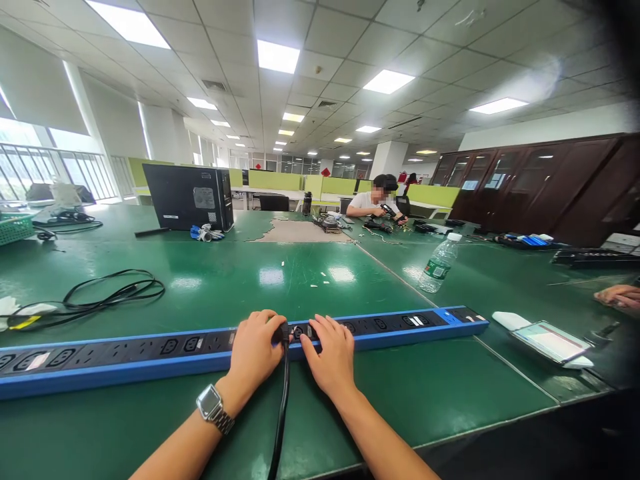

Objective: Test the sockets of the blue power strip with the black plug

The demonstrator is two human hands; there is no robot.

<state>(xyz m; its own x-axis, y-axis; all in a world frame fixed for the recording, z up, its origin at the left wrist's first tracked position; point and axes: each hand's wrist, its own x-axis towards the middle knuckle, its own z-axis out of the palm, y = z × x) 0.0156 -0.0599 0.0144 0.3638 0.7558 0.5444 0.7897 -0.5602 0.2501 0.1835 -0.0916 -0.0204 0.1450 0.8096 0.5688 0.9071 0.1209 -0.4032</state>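
A long blue power strip [165,370] with black sockets lies across the green table. My left hand [256,347], with a watch on its wrist, is closed around a black plug [285,331] at the strip's middle. From that plug a thick black cord [281,413] hangs down toward the table's near edge. Whether the plug is seated in a socket is hidden by my fingers. Just to the right, my right hand [331,353] grips the power strip, its fingers bent over the top and its thumb beside a socket.
A water bottle [440,263] and a phone [553,343] on a stand are at the right. Coiled black cable [115,293] lies at the left. A computer case [187,199] stands farther back. Another person [373,203] works across the table; someone's hand [620,295] shows at the right edge.
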